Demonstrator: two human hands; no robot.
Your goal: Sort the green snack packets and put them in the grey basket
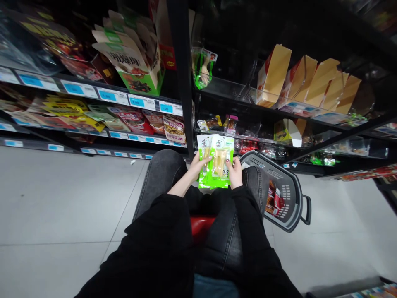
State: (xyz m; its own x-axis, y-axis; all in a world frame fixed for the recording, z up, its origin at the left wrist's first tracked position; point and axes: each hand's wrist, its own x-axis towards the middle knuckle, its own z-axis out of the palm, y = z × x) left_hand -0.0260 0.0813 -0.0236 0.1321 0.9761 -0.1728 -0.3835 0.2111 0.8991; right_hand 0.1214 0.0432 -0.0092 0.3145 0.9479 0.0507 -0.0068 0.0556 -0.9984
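Two green-and-white snack packets overlap between my hands, over my lap. My left hand (198, 166) is closed on the left packet (204, 180), its thumb lying across the front. The right packet (221, 155) lies partly over the other one and has clear film showing pale pieces inside. My right hand (235, 171) grips this packet by its right edge, thumb on the front. A similar green packet (204, 68) hangs on the shelf above, at the divider post.
A grey shopping basket (297, 190) with red packets (274, 200) stands on the floor by my right knee. Shelves ahead hold open cardboard boxes (274, 76), a green snack box (136, 62) and bagged snacks (133, 120). A black post (181, 62) divides the shelves. I sit on something red (201, 227).
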